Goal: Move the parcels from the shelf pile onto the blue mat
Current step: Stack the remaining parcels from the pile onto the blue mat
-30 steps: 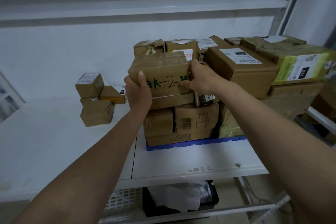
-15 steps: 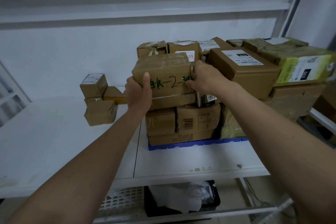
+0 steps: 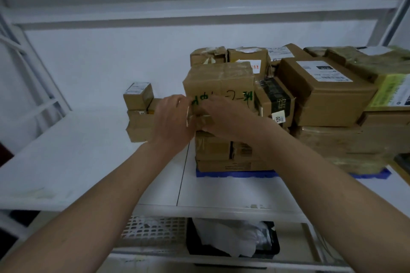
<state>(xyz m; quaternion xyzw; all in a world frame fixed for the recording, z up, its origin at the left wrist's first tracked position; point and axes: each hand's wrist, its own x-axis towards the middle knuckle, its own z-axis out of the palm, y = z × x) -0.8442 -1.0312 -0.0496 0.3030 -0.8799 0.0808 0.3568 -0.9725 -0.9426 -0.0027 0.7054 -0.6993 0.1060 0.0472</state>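
A taped brown parcel with green handwriting (image 3: 219, 82) sits on top of the stack of parcels on the blue mat (image 3: 233, 174). Both my hands meet at its lower front left corner. My left hand (image 3: 173, 122) pinches that corner, where a loose strip of tape hangs. My right hand (image 3: 226, 117) has its fingers curled on the parcel's bottom front edge, covering part of the writing. A small pile of brown parcels (image 3: 138, 104) stands on the white shelf (image 3: 66, 162) to the left, partly hidden behind my left hand.
More boxes crowd the mat to the right, among them a large labelled carton (image 3: 326, 93) and a green-taped one (image 3: 390, 86). Below the shelf are a black bin with a white bag (image 3: 233, 244) and a white mesh basket (image 3: 153, 230). A shelf post rises at far right.
Both hands left the parcel's two sides and came together at its front left corner. The green writing now runs the other way round. The view has shifted closer.
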